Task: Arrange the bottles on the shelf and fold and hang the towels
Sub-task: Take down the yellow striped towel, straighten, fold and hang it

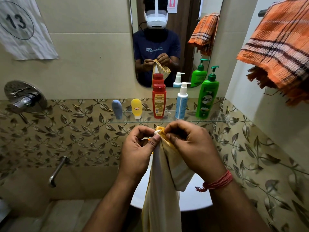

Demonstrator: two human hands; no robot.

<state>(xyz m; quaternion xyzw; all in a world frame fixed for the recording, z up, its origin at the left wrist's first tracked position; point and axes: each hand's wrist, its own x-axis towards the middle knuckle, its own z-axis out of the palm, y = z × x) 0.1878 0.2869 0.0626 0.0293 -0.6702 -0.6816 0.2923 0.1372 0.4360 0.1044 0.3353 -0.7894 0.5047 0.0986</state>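
A white towel with a yellow border [161, 186] hangs down in front of me, its top corners pinched together between my left hand [139, 150] and my right hand [190, 148], just below the glass shelf [215, 120]. On the shelf stand a grey-blue tube [117, 109], a yellow tube [136, 108], a red bottle [159, 101], a white-and-blue pump bottle [182, 102] and a green pump bottle [207, 96], lined up by height. An orange checked towel [279, 47] hangs over a bar at the upper right.
A mirror [175, 41] above the shelf reflects me and the bottles. A white basin [195, 198] lies under the towel. A chrome mixer [25, 97] and spout [57, 171] sit on the left wall, below a paper marked 13 [21, 25].
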